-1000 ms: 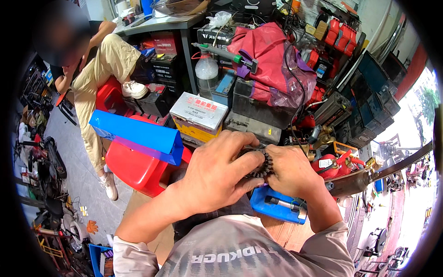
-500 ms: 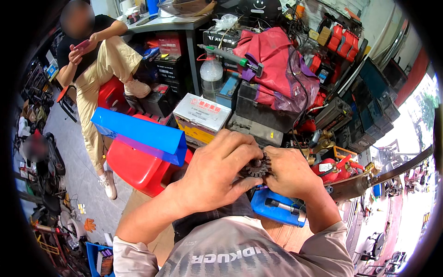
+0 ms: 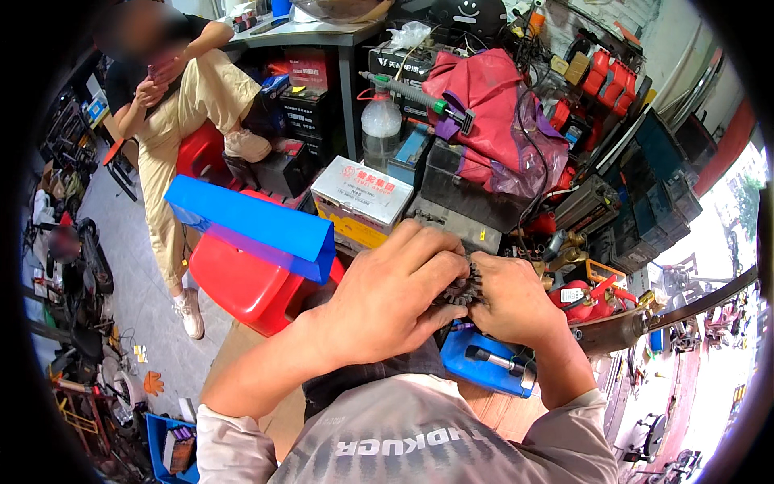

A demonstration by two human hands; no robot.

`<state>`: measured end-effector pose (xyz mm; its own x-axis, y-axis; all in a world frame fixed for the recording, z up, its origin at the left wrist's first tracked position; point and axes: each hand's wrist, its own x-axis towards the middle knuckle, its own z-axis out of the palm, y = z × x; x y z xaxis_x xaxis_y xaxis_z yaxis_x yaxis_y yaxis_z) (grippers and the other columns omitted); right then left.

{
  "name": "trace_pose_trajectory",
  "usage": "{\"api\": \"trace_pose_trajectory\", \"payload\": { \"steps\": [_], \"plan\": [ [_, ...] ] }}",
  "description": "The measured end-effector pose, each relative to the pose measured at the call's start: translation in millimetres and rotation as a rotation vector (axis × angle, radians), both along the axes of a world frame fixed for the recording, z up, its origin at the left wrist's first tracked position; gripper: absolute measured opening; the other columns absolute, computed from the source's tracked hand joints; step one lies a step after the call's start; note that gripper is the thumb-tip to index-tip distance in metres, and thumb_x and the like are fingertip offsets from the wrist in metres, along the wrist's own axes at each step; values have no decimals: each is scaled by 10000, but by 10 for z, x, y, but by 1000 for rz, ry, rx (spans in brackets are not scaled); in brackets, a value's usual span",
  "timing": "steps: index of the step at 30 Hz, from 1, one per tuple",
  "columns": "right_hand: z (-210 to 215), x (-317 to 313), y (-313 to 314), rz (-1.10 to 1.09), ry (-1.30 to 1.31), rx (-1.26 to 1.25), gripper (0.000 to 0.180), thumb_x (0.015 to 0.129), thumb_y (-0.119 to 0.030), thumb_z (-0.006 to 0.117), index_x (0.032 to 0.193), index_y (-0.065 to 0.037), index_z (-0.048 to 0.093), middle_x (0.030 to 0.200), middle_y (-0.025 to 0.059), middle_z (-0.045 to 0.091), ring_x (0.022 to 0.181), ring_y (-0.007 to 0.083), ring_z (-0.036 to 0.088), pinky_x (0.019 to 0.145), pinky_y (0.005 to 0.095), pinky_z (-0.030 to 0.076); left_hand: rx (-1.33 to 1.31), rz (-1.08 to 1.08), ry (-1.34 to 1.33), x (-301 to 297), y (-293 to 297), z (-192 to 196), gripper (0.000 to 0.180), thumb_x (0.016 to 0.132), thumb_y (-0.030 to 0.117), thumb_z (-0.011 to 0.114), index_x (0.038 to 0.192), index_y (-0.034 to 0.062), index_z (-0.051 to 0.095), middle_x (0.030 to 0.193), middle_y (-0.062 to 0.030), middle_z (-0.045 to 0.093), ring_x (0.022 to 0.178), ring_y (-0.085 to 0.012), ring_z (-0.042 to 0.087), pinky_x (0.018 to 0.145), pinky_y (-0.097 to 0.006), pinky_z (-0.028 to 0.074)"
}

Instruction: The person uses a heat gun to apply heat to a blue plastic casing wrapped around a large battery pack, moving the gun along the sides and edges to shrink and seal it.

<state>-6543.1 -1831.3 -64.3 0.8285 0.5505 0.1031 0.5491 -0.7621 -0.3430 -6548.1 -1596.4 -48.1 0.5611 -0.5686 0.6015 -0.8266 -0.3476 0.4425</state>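
Between my two hands is a small dark toothed gear (image 3: 459,290), its teeth partly showing in the gap. Curled fingers and the thumb of my left hand (image 3: 395,294) grip it from the left. My right hand (image 3: 512,298) is closed against its right side, with the fingertips out of sight. Much of the gear is covered by my fingers. Below my right hand lies a blue plastic case (image 3: 476,359) with a dark and silver cylindrical tool (image 3: 496,358) on it.
A red stool (image 3: 242,286) carrying a folded blue sheet (image 3: 254,226) stands left. Ahead are a white and yellow box (image 3: 363,194), a clear bottle (image 3: 380,129) and a red-purple cover (image 3: 492,105). A seated person (image 3: 173,89) holds a phone at far left. Red extinguishers (image 3: 576,298) stand right.
My view has shifted slightly, so the surroundings sit a little to the right. The gear has turned between my hands and shows less of its face. Both hands keep hold.
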Motion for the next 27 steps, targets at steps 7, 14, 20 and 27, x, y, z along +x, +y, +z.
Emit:
{"api": "trace_pose_trajectory", "payload": {
  "steps": [7, 14, 20, 27],
  "plan": [
    [-104, 13, 29, -44, 38, 104, 262, 798, -163, 746, 1009, -29, 668, 959, 192, 691, 927, 449, 672, 789, 520, 541, 24, -26, 1, 75, -30, 46, 423, 773, 129, 846, 1130, 31, 641, 1156, -149, 590, 1029, -370, 582, 860, -448, 515],
    [-229, 173, -113, 26, 118, 377, 307, 893, -142, 764, 1181, -48, 712, 1007, 139, 758, 826, 314, 734, 734, 399, 565, -211, 0, -13, 140, -26, -42, 329, 849, 91, 786, 1156, 17, 692, 1293, -187, 625, 1134, -357, 632, 968, -418, 521],
    [-386, 377, -686, -295, 726, 948, 482, 1016, -415, 691, 1109, 57, 705, 904, 115, 756, 688, 148, 704, 602, 274, 568, -668, 171, 195, -62, 359, -483, 173, 932, 58, 693, 1070, -43, 719, 1164, -202, 699, 1024, -271, 690, 899, -358, 547],
    [-677, 623, -1056, -134, 951, 1301, 559, 1059, -455, 582, 1217, 80, 620, 917, 220, 729, 677, 284, 740, 603, 365, 620, -957, 321, 501, -163, 632, -1012, 232, 1027, 169, 590, 1017, -45, 680, 1074, -148, 686, 921, -211, 640, 862, -371, 550]
  ]
}}
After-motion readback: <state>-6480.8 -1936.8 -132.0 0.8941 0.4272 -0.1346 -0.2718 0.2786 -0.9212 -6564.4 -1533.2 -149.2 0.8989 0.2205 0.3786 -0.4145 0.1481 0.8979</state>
